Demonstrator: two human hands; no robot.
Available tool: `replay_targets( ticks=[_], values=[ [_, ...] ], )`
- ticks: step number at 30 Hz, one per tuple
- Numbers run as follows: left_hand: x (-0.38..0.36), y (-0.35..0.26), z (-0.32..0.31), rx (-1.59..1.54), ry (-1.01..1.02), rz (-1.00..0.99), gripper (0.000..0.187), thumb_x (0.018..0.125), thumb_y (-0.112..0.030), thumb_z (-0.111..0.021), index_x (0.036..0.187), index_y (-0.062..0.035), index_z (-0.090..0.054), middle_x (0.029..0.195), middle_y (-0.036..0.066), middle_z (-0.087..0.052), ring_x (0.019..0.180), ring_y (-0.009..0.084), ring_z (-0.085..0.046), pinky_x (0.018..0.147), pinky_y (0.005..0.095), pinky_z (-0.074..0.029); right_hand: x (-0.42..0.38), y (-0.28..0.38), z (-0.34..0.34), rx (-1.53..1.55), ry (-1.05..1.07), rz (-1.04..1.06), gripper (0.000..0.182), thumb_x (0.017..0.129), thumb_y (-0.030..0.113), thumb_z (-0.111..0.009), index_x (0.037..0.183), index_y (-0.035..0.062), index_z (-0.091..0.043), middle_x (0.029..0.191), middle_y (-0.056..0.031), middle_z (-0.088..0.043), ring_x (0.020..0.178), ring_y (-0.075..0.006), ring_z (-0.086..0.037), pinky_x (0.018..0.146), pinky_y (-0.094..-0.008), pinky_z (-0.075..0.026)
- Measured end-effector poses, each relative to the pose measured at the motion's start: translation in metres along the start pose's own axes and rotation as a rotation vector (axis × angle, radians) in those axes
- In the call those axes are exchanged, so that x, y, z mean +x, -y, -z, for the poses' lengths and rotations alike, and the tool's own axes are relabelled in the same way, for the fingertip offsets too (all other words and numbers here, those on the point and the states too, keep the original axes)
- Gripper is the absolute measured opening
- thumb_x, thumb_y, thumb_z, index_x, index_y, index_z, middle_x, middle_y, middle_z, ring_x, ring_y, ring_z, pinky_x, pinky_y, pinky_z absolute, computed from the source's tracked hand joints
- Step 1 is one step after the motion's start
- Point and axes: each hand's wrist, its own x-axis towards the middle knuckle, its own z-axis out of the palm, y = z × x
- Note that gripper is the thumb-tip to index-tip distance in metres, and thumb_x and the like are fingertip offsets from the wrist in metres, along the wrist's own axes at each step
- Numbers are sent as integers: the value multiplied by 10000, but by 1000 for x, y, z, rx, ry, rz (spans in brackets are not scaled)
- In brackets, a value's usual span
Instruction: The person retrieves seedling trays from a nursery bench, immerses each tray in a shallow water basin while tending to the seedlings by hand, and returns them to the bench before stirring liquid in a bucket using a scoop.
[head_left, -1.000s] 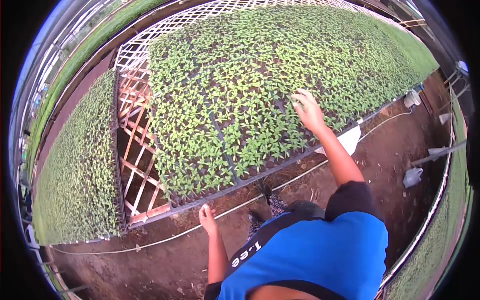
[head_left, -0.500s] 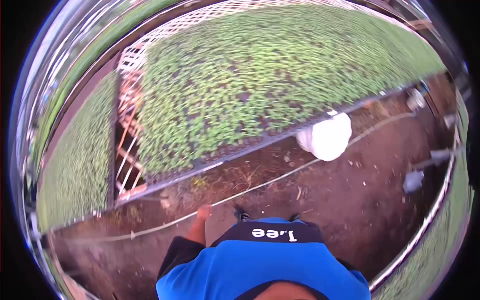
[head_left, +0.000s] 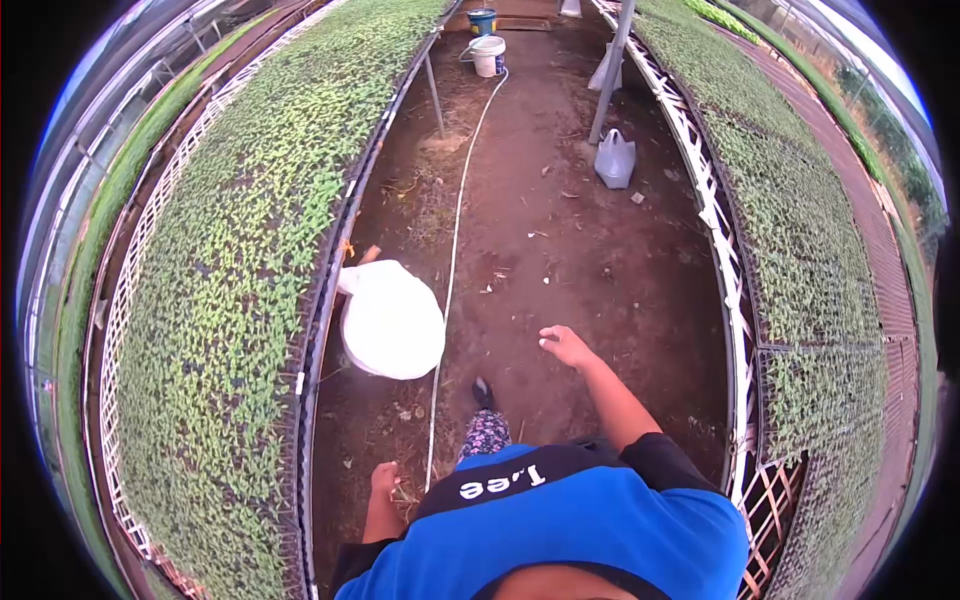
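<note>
My left hand (head_left: 384,478) hangs low beside my blue shirt, near the edge of the left seedling bench; its fingers look curled, but what they hold, if anything, is too small to name. Out over the dirt path, my right hand (head_left: 566,346) is held forward with its fingers partly spread and nothing in it. Ahead of my left hand, a person in a wide white hat (head_left: 393,320) is against the left bench; a bit of an arm (head_left: 370,255) shows past the hat.
Seedling trays (head_left: 230,240) fill the left bench and more trays (head_left: 790,210) the right one. A pale hose (head_left: 459,215) runs along the dirt path (head_left: 530,180). Farther on are a white bucket (head_left: 487,58), a blue bucket (head_left: 482,22), a grey bag (head_left: 615,160) and a metal post (head_left: 611,75).
My view has turned from facing the bench to looking down the path. The white hat now appears nearer on the left, and my right hand has come into view.
</note>
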Motion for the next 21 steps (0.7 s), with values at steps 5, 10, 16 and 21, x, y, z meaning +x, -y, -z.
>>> replay_targets(
  ticks=[5, 10, 16, 21],
  values=[
    [71, -56, -7, 256, -18, 63, 237, 825, -304, -491, 790, -84, -572, 667, 41, -514, 660, 244, -554, 478, 352, -349, 106, -63, 72, -23, -240, -202, 339, 772, 249, -574, 1008, 6, -577, 1004, -146, -592, 936, -247, -565, 828, -333, -422],
    [176, -198, -63, 654, 7, -235, 240, 829, -254, -471, 759, -52, -581, 693, 116, -555, 706, 289, -584, 535, 422, -393, 130, -180, 133, -450, -254, -504, 296, 786, 274, -439, 798, 37, -616, 905, -154, -600, 882, -319, -554, 783, -408, -433],
    [310, -458, -179, 611, 149, -743, 170, 776, -176, -501, 764, -41, -604, 754, 163, -598, 746, 315, -571, 678, 399, -439, 95, -254, 134, -1026, 374, -610, 203, 697, 224, -551, 826, 115, -664, 878, -93, -634, 872, -247, -603, 735, -341, -486],
    [348, -711, -283, 333, 168, -666, 265, 797, -256, -567, 930, -27, -594, 811, 56, -613, 722, 156, -557, 684, 292, -437, 136, -274, 160, -793, 638, -690, 339, 701, 291, -554, 986, 121, -624, 982, -91, -617, 937, -258, -581, 773, -336, -473]
  ],
)
